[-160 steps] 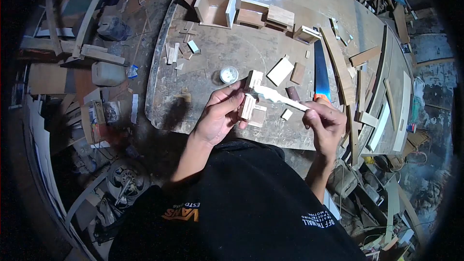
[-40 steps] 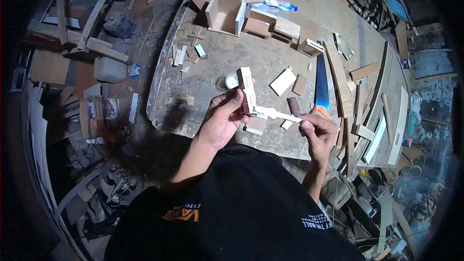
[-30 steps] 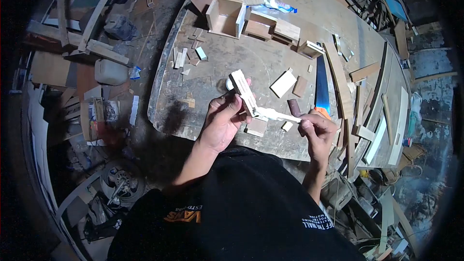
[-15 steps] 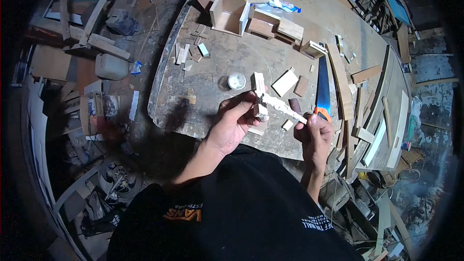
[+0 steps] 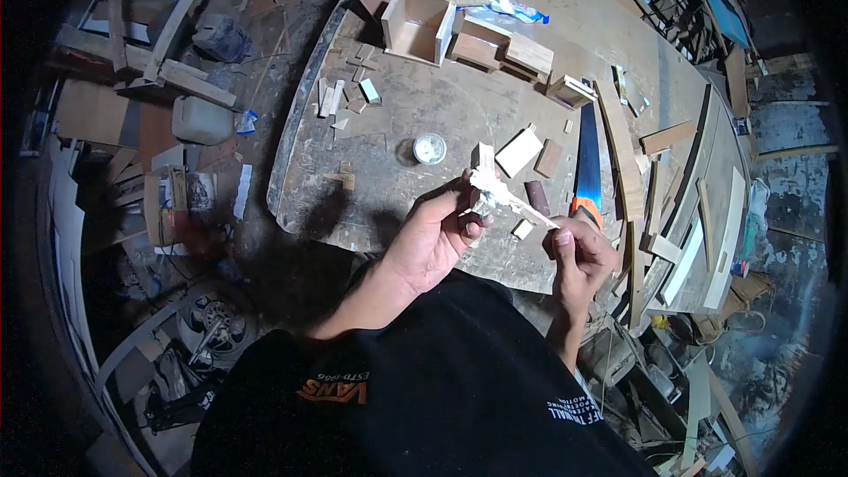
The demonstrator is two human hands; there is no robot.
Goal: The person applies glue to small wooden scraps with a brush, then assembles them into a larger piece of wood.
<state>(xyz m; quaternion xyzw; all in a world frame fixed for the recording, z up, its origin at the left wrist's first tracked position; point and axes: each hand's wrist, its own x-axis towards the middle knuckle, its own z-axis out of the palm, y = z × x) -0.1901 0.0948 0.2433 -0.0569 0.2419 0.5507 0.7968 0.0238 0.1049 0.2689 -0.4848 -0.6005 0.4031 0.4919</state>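
My left hand (image 5: 435, 238) grips a small pale wooden block (image 5: 482, 159), held edge-up above the near part of the workbench (image 5: 389, 150). A thin glue-whitened stick (image 5: 517, 203) is pinched in my right hand (image 5: 576, 252), and its white tip rests against the block's upper edge. Just beyond the block, a small open round tin of white glue (image 5: 430, 148) sits on the bench.
A blue-bladed handsaw with an orange handle (image 5: 587, 155) lies right of my hands. An open wooden box (image 5: 417, 25), stacked small boxes (image 5: 503, 49), flat offcuts (image 5: 518, 150) and long strips (image 5: 623, 137) litter the bench. Scrap timber and a plastic jug (image 5: 201, 119) crowd the floor at left.
The left hand turned the block from flat-face-up to edge-on and drew it nearer the body. The stick's tip shifted along the block. The right hand stayed close by.
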